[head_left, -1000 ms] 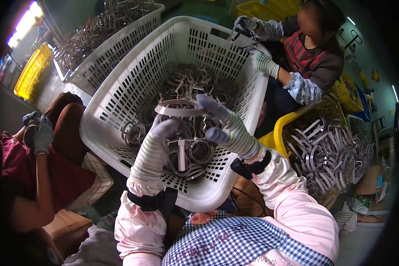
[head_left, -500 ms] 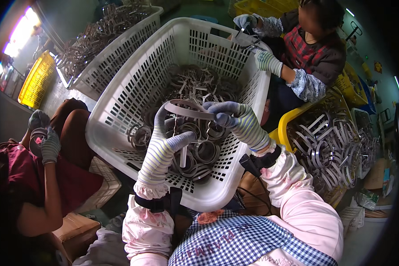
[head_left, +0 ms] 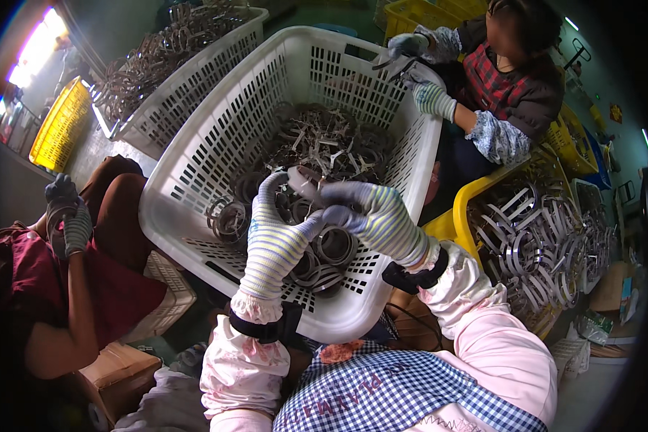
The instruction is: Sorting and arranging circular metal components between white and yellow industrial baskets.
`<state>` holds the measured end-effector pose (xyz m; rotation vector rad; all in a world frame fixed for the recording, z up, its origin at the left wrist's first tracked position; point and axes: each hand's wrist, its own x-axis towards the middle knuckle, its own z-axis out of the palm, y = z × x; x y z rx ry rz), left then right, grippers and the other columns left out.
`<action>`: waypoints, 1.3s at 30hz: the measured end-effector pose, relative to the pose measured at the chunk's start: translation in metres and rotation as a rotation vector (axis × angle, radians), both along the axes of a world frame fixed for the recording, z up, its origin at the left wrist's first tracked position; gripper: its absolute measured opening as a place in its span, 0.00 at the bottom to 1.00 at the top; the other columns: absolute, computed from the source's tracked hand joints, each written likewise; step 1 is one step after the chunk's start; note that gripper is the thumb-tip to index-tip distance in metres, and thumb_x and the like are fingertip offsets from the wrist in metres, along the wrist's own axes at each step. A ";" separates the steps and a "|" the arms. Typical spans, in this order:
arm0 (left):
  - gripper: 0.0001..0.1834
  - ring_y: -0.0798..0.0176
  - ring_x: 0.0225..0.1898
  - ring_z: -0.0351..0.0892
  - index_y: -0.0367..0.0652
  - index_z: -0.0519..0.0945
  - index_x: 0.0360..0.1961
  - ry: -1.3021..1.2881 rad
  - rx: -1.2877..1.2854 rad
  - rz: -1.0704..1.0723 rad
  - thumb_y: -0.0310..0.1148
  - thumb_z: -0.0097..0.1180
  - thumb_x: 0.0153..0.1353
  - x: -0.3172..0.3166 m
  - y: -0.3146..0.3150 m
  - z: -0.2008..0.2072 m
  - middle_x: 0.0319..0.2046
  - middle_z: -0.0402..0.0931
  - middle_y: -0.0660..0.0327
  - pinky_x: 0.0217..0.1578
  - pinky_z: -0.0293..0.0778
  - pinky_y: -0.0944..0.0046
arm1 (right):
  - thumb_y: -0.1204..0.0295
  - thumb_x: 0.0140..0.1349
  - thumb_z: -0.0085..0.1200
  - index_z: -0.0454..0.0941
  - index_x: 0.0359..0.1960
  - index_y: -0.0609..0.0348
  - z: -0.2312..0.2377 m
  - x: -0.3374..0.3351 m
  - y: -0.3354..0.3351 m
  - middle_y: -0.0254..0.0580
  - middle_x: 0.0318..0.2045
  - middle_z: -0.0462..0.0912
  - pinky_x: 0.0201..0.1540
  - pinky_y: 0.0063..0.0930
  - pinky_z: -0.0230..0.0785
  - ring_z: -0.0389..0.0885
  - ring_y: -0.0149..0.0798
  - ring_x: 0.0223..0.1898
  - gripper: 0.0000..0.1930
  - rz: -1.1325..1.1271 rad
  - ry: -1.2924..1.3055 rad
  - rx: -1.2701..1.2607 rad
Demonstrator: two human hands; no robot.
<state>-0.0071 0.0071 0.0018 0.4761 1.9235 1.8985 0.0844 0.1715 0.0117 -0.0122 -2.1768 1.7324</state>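
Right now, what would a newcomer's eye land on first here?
The big white slotted basket in the middle, with its dense heap of metal rings and brackets. Over it, the person's striped-gloved left hand and right hand are close together at a curved metal band. To the right, a yellow crate is piled with shiny curved metal parts.

Bright light, dim greenish wall

L hand, R hand: gloved, wht w/ yel. & blue-gry stripes. Metal band betw. hands: silver-gry. Lg. basket: wht. Apron: blue/wht check. Sleeve covers: wht/pink floral. Wrist straps: blk. R-side crate: yel. R co-worker's top: red/blk plaid front. L co-worker's top: maroon.
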 end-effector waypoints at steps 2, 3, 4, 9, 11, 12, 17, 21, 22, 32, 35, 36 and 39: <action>0.43 0.55 0.51 0.79 0.44 0.70 0.60 0.282 -0.154 0.060 0.33 0.78 0.40 -0.001 -0.001 -0.008 0.50 0.73 0.53 0.53 0.76 0.60 | 0.65 0.61 0.65 0.84 0.44 0.63 0.010 0.002 0.002 0.46 0.32 0.86 0.37 0.31 0.75 0.85 0.40 0.31 0.15 0.065 0.097 0.429; 0.43 0.55 0.51 0.79 0.44 0.70 0.60 0.282 -0.155 0.061 0.33 0.78 0.40 -0.001 -0.002 -0.010 0.50 0.73 0.53 0.53 0.76 0.60 | 0.61 0.58 0.67 0.85 0.39 0.62 0.012 0.001 -0.003 0.48 0.30 0.85 0.36 0.36 0.73 0.83 0.49 0.31 0.16 0.035 0.120 0.439; 0.42 0.61 0.49 0.77 0.45 0.69 0.60 0.274 -0.151 0.061 0.29 0.77 0.42 0.000 -0.002 -0.013 0.49 0.74 0.58 0.51 0.75 0.63 | 0.61 0.58 0.67 0.85 0.39 0.62 0.016 0.002 -0.002 0.48 0.30 0.85 0.36 0.36 0.73 0.83 0.49 0.31 0.16 0.036 0.121 0.438; 0.40 0.66 0.47 0.74 0.44 0.70 0.59 0.356 -0.220 0.084 0.26 0.76 0.44 0.003 -0.002 -0.004 0.48 0.72 0.62 0.49 0.74 0.65 | 0.62 0.54 0.68 0.85 0.36 0.61 0.022 0.002 0.002 0.47 0.29 0.85 0.37 0.37 0.73 0.84 0.48 0.31 0.15 0.027 0.109 0.558; 0.37 0.65 0.47 0.74 0.43 0.71 0.58 0.413 -0.339 0.122 0.29 0.75 0.45 0.005 -0.001 0.002 0.48 0.72 0.60 0.50 0.74 0.65 | 0.62 0.54 0.69 0.85 0.36 0.61 0.022 0.003 0.001 0.48 0.29 0.85 0.37 0.36 0.74 0.84 0.48 0.31 0.15 -0.002 0.117 0.604; 0.37 0.65 0.47 0.74 0.43 0.71 0.58 0.412 -0.339 0.124 0.29 0.75 0.45 0.005 -0.001 0.002 0.48 0.72 0.60 0.50 0.74 0.65 | 0.63 0.55 0.69 0.84 0.36 0.61 0.022 0.005 0.002 0.44 0.28 0.85 0.36 0.32 0.74 0.84 0.42 0.29 0.15 0.002 0.030 0.478; 0.36 0.51 0.49 0.77 0.44 0.75 0.52 0.370 -0.179 0.118 0.38 0.77 0.40 0.001 -0.001 0.001 0.47 0.72 0.53 0.52 0.74 0.55 | 0.64 0.63 0.66 0.80 0.39 0.62 0.025 0.007 0.014 0.28 0.30 0.82 0.35 0.16 0.72 0.78 0.19 0.31 0.13 0.077 -0.315 -0.308; 0.32 0.62 0.48 0.77 0.44 0.73 0.53 0.084 0.055 0.029 0.31 0.74 0.47 -0.001 -0.004 0.002 0.47 0.74 0.57 0.51 0.75 0.61 | 0.67 0.64 0.64 0.80 0.41 0.61 0.033 0.003 0.021 0.28 0.29 0.81 0.35 0.15 0.72 0.78 0.20 0.30 0.12 0.087 -0.372 -0.379; 0.31 0.64 0.48 0.77 0.44 0.72 0.54 -0.047 0.206 -0.037 0.29 0.73 0.48 -0.002 -0.005 0.003 0.48 0.74 0.58 0.50 0.76 0.64 | 0.68 0.65 0.62 0.79 0.42 0.60 0.026 0.003 0.024 0.29 0.30 0.81 0.35 0.16 0.72 0.77 0.21 0.29 0.10 0.123 -0.315 -0.413; 0.36 0.62 0.46 0.80 0.51 0.62 0.66 -0.496 0.521 -0.101 0.30 0.64 0.58 -0.006 -0.018 0.007 0.46 0.77 0.58 0.46 0.81 0.58 | 0.63 0.69 0.58 0.74 0.43 0.53 0.013 0.001 0.053 0.32 0.28 0.79 0.41 0.23 0.78 0.81 0.27 0.33 0.09 -0.062 -0.004 -0.793; 0.38 0.50 0.48 0.82 0.37 0.67 0.65 -0.625 0.615 -0.220 0.44 0.64 0.57 -0.005 -0.026 0.005 0.52 0.79 0.47 0.49 0.80 0.52 | 0.68 0.65 0.62 0.74 0.50 0.52 0.012 -0.003 0.033 0.34 0.43 0.80 0.41 0.23 0.79 0.81 0.27 0.35 0.14 -0.029 -0.006 -0.729; 0.38 0.50 0.48 0.82 0.37 0.67 0.65 -0.624 0.611 -0.222 0.44 0.64 0.57 -0.006 -0.027 0.006 0.52 0.79 0.47 0.49 0.80 0.52 | 0.69 0.65 0.63 0.73 0.54 0.52 0.010 -0.003 0.030 0.35 0.50 0.79 0.42 0.23 0.79 0.81 0.27 0.37 0.18 0.031 0.029 -0.667; 0.39 0.50 0.48 0.82 0.35 0.67 0.66 -0.694 0.608 -0.299 0.48 0.62 0.59 -0.008 -0.028 0.008 0.52 0.78 0.46 0.47 0.81 0.50 | 0.62 0.58 0.70 0.67 0.65 0.51 0.001 -0.001 0.018 0.39 0.61 0.73 0.41 0.22 0.77 0.81 0.27 0.37 0.35 0.233 0.117 -0.699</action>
